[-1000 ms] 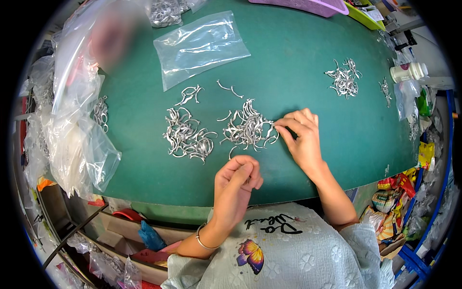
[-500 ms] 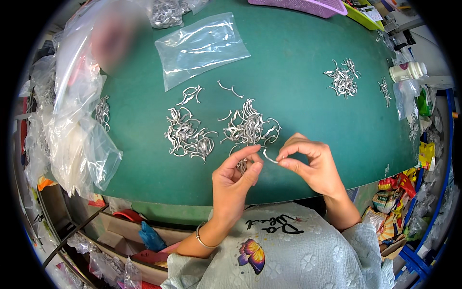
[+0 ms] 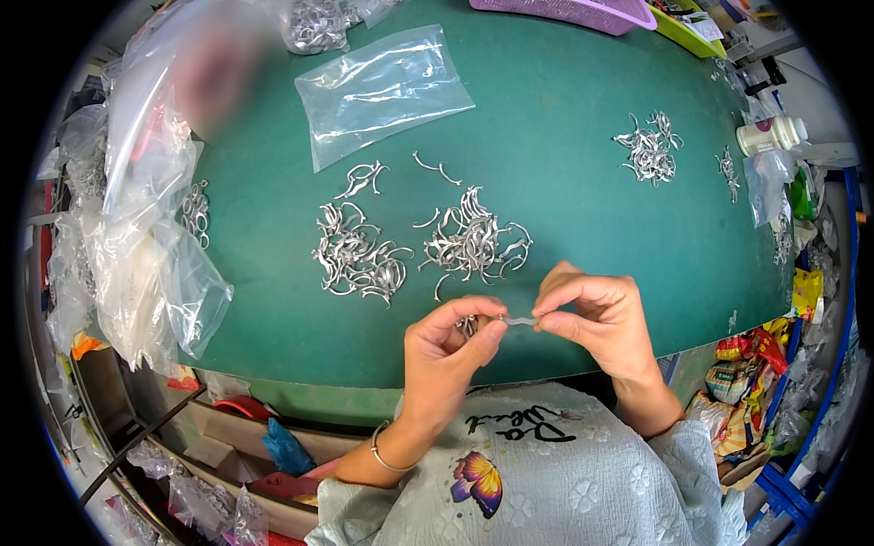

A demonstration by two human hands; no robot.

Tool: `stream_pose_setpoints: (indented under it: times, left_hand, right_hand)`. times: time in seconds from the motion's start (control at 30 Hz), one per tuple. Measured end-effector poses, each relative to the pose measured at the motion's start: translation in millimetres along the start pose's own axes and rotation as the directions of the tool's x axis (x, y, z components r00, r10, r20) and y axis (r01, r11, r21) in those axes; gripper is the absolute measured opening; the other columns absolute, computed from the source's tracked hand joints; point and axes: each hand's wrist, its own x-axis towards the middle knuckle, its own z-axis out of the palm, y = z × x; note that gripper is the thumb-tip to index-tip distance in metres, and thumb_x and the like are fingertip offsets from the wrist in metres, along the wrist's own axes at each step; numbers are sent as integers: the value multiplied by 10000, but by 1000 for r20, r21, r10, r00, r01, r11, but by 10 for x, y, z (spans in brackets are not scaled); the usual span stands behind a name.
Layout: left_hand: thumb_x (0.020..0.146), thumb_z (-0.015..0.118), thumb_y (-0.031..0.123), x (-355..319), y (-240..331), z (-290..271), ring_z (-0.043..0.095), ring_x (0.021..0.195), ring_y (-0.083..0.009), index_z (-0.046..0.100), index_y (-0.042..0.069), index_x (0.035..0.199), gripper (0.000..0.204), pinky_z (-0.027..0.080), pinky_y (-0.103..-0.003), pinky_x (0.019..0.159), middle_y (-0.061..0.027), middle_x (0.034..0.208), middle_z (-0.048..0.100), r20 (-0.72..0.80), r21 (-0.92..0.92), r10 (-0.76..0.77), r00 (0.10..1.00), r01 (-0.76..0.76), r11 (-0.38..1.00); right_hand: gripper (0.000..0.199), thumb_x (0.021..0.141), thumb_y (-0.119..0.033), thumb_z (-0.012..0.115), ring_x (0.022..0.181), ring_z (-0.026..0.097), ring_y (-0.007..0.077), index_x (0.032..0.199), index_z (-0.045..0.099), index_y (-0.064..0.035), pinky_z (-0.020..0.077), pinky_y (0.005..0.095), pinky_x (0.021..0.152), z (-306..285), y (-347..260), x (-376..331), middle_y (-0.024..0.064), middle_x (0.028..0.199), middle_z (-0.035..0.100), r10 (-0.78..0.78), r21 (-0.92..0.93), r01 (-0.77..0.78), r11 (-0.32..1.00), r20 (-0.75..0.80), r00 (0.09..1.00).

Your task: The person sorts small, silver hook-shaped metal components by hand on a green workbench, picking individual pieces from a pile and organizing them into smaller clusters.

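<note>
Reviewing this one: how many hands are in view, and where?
2: the left hand, below the middle heap in the picture, and the right hand, at that heap's lower right, a silver piece between them. The blur at upper left could hide another.

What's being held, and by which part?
A thin silvery piece, pinched at its right end by the right hand, its left end meeting the left hand, which also cradles other silvery pieces.

A slim, silvery strip (image 3: 521, 320), gently wavy along its length, is held nearly level, one end pinched in my left hand (image 3: 443, 341), the other in my right hand (image 3: 596, 318). More grey pieces (image 3: 467, 326), bunched and partly hidden, sit inside my curled left hand.
</note>
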Motion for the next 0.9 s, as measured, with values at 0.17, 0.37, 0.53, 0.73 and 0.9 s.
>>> stream_pose_setpoints:
  times: [0.17,0.37,0.53,0.73,0.9]
  left_hand:
    - [813,598,-10,-8,28,12,438,578,-35,591,-28,976,164,336,-171,490,-16,746,570,20,-95,-10,1000,12,995]
    - [811,589,-30,-12,25,7,444,589,-41,589,-29,969,159,346,-177,501,-37,804,580,46,-160,-20,999,27,987]
    - [808,564,-65,5,2,-19,443,619,-42,584,-25,947,146,352,-175,529,-65,950,558,72,-185,47,996,-33,982]
    - [808,540,-84,10,20,-32,446,633,-42,580,-24,938,148,357,-172,542,-71,994,545,87,-174,78,993,-62,983]
    - [815,539,-65,2,12,-48,458,655,-48,580,-24,944,141,367,-171,560,-80,987,546,103,-75,89,991,-82,994]
  right_hand:
    - [77,775,21,634,754,591,144,852,633,22,479,254,690,33,5,-18,86,814,610,72,179,-71,981,1,997]
    - [64,792,2,625,756,597,154,851,621,25,479,259,696,50,51,-23,91,830,615,188,378,-178,908,8,982]
    - [113,699,18,680,731,559,179,803,647,-11,434,293,672,82,4,-1,61,785,620,-187,-254,167,953,-59,981]
    - [233,554,-61,666,731,531,186,786,666,-51,368,309,624,115,-70,4,26,776,606,-584,-686,543,485,207,785]
    - [219,539,-53,696,744,528,195,756,674,-70,370,327,619,127,-69,-31,26,800,618,-564,-730,586,351,335,755]
